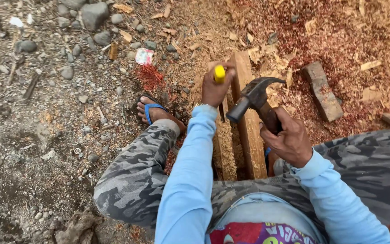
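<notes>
Yellow shows at the top of the tool in the left hand (215, 88): a chisel (220, 73) by the look of its capped handle, though its blade is hidden behind the fist. The fingers are wrapped tight around it, and it stands upright on the far end of a wooden plank (248, 122), probably so the cap faces the hammer.

In this one head view the right hand (290, 141) is closed firmly around the brown handle of a claw hammer (251, 97), gripped close under the head, which hangs raised just right of the chisel, striking face turned toward it. That short grip would suit controlled taps.

The plank runs away from the person between the knees, beside a second, rougher board (224, 149), likely pinned there to keep it steady. A foot in a blue flip-flop (152, 110) rests on gravel (46, 113) near the plank's far left corner. Reddish sawdust (339, 40) covers the ground to the right, where a short wood block (322, 91) lies well apart.
</notes>
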